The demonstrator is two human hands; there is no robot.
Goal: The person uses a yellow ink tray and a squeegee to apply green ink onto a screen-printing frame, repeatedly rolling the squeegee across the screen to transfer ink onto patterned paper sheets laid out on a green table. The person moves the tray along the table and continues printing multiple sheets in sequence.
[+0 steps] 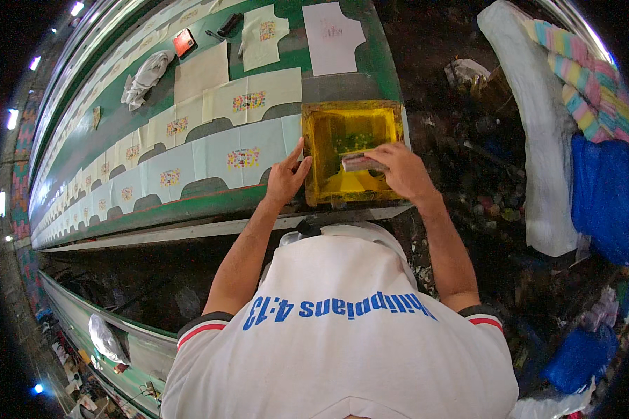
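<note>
A yellow-stained screen printing frame lies at the end of the long green table, with yellow ink spread over its mesh. My right hand is closed on a squeegee, which rests on the mesh inside the frame. My left hand is at the frame's left side, thumb and forefinger stretched out and apart, touching its edge. Left of that hand lies a pale blue fabric piece with a colourful print. What lies beneath the frame is hidden.
Rows of printed fabric pieces run leftward along the green table. Farther up are a white paper pattern, a red box, a dark object and a crumpled cloth. White padding and a blue bag stand right.
</note>
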